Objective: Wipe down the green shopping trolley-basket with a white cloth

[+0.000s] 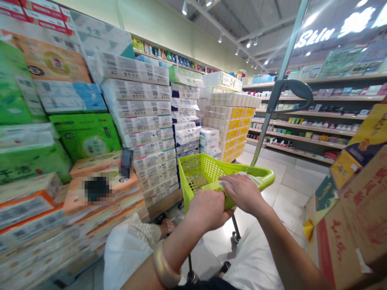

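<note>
The aisle is being narrowed on the left by stacked tissue packs and on the right by cardboard boxes printed with red characters. Shelves of small goods are being lit behind. "Skin" is being displayed on a glowing sign overhead.

The green basket, standing on wheels just ahead with its grey handle raised, is being gripped at the near rim by the left hand, which is closed in a fist, with a bangle at the wrist. The right hand is being laid across the rim beside it, fingers bent. Whether anything is being clasped cannot be told.
</note>
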The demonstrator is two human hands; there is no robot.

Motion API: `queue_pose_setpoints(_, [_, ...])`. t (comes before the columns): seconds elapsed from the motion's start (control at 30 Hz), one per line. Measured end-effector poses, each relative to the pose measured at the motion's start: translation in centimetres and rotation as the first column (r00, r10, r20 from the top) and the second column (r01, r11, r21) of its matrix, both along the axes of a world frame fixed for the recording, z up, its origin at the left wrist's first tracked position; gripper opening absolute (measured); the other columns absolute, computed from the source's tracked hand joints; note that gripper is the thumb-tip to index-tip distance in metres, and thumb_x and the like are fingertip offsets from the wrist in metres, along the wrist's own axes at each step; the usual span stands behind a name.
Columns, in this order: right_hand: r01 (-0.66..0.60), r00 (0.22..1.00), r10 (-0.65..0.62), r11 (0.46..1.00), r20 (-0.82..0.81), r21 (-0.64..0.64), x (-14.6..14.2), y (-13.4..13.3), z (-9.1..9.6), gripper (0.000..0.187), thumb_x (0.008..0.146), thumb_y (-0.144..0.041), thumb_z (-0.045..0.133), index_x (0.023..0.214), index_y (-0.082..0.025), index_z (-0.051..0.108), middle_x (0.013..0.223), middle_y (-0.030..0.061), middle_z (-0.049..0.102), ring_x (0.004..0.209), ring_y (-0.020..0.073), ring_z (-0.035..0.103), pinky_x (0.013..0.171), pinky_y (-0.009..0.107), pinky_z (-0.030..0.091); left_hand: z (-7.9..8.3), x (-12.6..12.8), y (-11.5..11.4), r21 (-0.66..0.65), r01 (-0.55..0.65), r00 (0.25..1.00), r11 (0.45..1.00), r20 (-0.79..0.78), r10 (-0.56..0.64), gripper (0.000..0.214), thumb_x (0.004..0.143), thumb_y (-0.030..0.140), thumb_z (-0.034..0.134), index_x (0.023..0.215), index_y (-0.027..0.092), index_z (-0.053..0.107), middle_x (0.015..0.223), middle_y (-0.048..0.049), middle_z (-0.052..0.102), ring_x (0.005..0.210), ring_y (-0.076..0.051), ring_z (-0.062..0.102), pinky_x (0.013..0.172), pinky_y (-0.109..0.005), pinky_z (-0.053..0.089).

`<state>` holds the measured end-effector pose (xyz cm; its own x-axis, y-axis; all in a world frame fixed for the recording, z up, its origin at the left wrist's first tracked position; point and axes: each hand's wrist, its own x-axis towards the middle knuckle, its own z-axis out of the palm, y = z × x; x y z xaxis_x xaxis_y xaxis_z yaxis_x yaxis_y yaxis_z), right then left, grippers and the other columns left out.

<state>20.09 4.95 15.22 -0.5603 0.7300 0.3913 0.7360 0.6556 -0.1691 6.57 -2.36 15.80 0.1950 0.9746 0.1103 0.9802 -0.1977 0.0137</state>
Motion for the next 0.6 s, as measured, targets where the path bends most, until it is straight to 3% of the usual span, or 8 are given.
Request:
queue_pose_setpoints(0.2, [0.012, 1.0, -0.011, 0.999, -0.016, 0.04, 0.3, 0.6, -0.6, 0.036, 0.098, -0.037, 0.034, 0.115, -0.027, 0.064, 0.108, 0.0031, 0.07, 0.103, 0.0178, 0.061, 0.09, 0.03, 0.037, 0.5, -1.5, 1.3, -0.064, -0.044, 0.999, 0.997, 0.027, 0.046, 0.05, 0.077, 0.065, 0.048, 0.099, 0.025, 0.067, 0.096, -0.0076, 0.074, 0.091, -0.03, 0.069, 0.078, -0.04, 0.053])
queue_pose_setpoints(0.43, [0.29, 0.946, -0.269, 0.951, -0.18, 0.105, 2.1, 2.0, -1.9, 0.032, 0.096, -0.036, 0.04, 0.108, -0.026, 0.067, 0.11, 0.0034, 0.069, 0.105, 0.0208, 0.06, 0.09, 0.034, 0.037, 1.0, -2.3, 2.9, -0.098, -0.031, 0.998, 0.995, 0.047, 0.036, 0.057, 0.072, 0.069, 0.051, 0.11, 0.028, 0.066, 0.099, -0.0065, 0.074, 0.096, -0.03, 0.067, 0.081, -0.04, 0.051])
queue_pose_setpoints(0.53, [0.349, 0.916, -0.308, 0.927, -0.257, 0.134, 0.6, 1.0, -2.2, 0.03, 0.095, -0.033, 0.042, 0.107, -0.024, 0.068, 0.108, 0.0038, 0.07, 0.105, 0.0219, 0.059, 0.093, 0.035, 0.036, 0.9, -2.4, 3.4, -0.089, -0.042, 0.998, 0.995, 0.052, 0.046, 0.059, 0.07, 0.069, 0.053, 0.113, 0.03, 0.065, 0.099, -0.0062, 0.074, 0.096, -0.03, 0.067, 0.082, -0.041, 0.052])
queue_pose_setpoints(0.6, [0.287, 0.935, -0.239, 0.944, -0.263, 0.161, -1.2, -0.1, -2.4, 0.029, 0.094, -0.03, 0.044, 0.108, -0.024, 0.068, 0.11, 0.0038, 0.07, 0.106, 0.0211, 0.059, 0.097, 0.035, 0.035, 0.8, -2.6, 3.7, -0.088, -0.028, 0.999, 0.996, 0.038, 0.031, 0.054, 0.073, 0.065, 0.051, 0.108, 0.027, 0.068, 0.098, -0.0077, 0.074, 0.094, -0.031, 0.068, 0.081, -0.041, 0.052])
